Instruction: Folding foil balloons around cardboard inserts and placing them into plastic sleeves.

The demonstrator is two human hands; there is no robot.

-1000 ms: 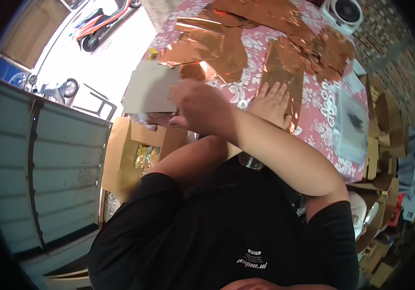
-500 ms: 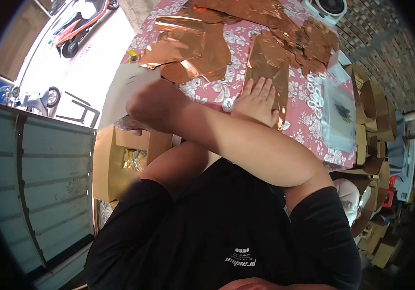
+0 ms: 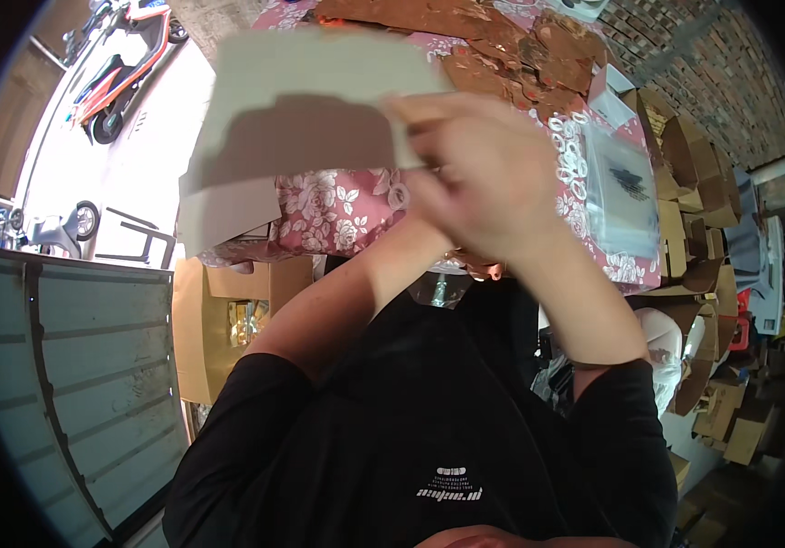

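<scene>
My right hand [image 3: 488, 173], blurred by motion, grips the right edge of a pale grey card sheet [image 3: 319, 68] and holds it above the table. The sheet hides much of the table's far left. My left forearm [image 3: 356, 292] reaches in from the left, its hand hidden behind my right hand and wrist. A bit of copper-coloured foil [image 3: 485, 271] shows at the near table edge below my right wrist. More pale card [image 3: 228, 210] lies at the table's left edge. Crumpled copper foil [image 3: 502, 46] spreads over the far side.
White rings [image 3: 570, 155] lie on the right of the flowered tablecloth [image 3: 337, 215], beside clear plastic bags [image 3: 625, 196]. A white box [image 3: 610, 96] stands behind them. Cardboard boxes [image 3: 684, 183] crowd the right side; an open carton [image 3: 196, 329] sits at the lower left.
My right hand has lifted a card sheet from the left edge and carried it right. My left hand, earlier flat on the copper foil, is now hidden.
</scene>
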